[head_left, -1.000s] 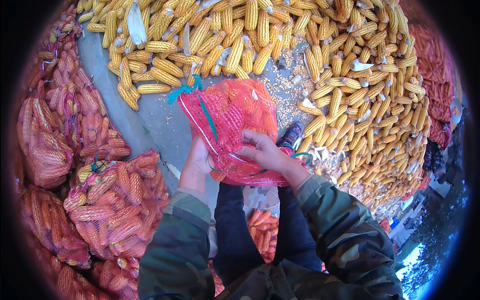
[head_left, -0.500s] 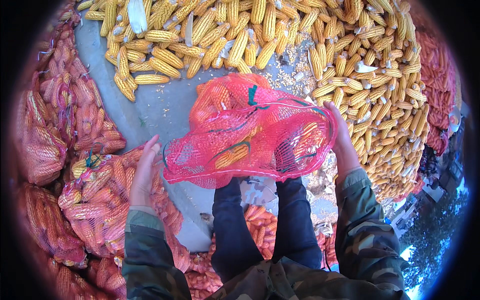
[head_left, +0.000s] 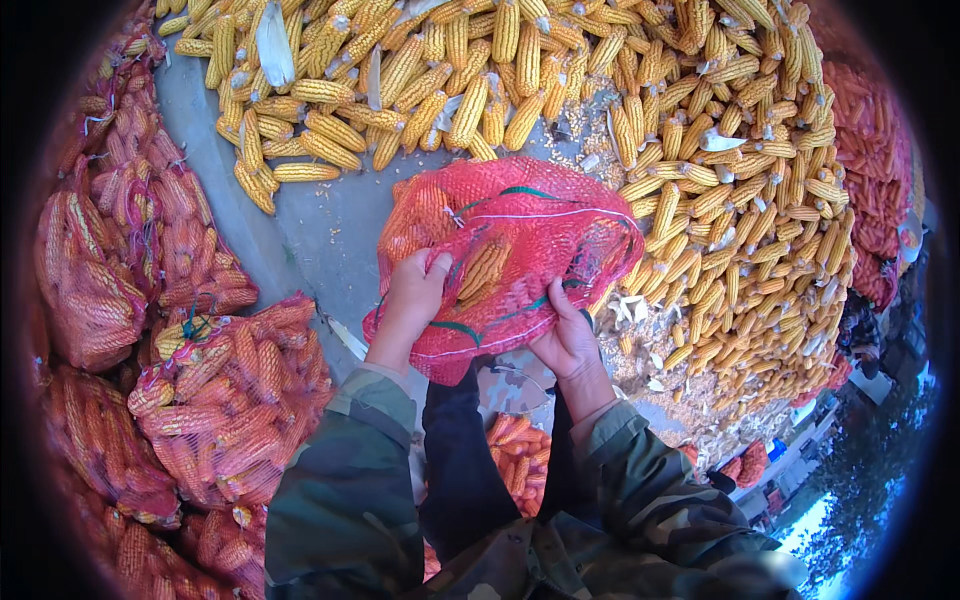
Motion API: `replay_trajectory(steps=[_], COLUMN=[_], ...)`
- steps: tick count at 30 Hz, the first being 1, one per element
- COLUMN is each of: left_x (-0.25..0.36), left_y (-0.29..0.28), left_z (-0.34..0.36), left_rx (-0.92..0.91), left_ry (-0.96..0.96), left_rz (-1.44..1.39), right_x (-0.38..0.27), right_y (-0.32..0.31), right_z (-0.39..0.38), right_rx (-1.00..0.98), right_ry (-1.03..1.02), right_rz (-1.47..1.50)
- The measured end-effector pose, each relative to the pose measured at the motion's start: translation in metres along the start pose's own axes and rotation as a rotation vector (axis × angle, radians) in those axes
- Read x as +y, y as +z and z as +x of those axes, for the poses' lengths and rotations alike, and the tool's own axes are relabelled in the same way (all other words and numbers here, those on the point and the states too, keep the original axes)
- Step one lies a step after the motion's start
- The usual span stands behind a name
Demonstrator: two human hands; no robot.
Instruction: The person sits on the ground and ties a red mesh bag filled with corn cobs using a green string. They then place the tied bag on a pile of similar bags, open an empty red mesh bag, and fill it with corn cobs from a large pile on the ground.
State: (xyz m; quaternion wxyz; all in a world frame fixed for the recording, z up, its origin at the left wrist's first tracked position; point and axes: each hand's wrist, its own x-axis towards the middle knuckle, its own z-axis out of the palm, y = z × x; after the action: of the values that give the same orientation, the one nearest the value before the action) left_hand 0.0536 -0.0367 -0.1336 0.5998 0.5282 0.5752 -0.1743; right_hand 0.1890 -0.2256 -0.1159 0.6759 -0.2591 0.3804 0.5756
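A red mesh bag with a green drawstring and a whitish seam stands in front of my legs, partly filled with corn cobs. Its mouth spreads toward me, and one yellow cob shows through it. My left hand is closed on the near left part of the mesh, thumb on top. On the near right edge, my right hand pinches the rim between thumb and fingers, most of which are hidden beneath the mesh. The bag's bottom is covered by its own folds.
A large heap of loose corn cobs curves from the far side round to the right. Filled red mesh bags crowd the left, with another bag of cobs between my legs. Kernels and husks litter the grey ground sheet.
Both hands have come inward from the bag's outer sides to its near edge. My left hand, open and apart before, now grips the mesh. The spread mouth has narrowed and sagged.
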Motion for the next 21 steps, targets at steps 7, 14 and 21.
replay_trajectory(steps=[7,14,21], left_x=[-0.09,-0.101,-0.13], left_y=[-0.119,-0.113,-0.05], left_z=[0.045,0.023,0.022], left_rx=[-0.323,-0.276,-0.148], left_ry=[-0.11,0.077,0.317], left_rz=[-1.454,-1.304,-1.59], right_x=[-0.106,-0.137,-0.108], right_y=[-0.106,-0.092,-0.077], right_z=[-0.044,-0.017,0.057], right_rx=[0.257,0.293,0.158], right_ry=[0.098,0.097,-0.88], right_rz=[-0.373,-0.838,-2.151])
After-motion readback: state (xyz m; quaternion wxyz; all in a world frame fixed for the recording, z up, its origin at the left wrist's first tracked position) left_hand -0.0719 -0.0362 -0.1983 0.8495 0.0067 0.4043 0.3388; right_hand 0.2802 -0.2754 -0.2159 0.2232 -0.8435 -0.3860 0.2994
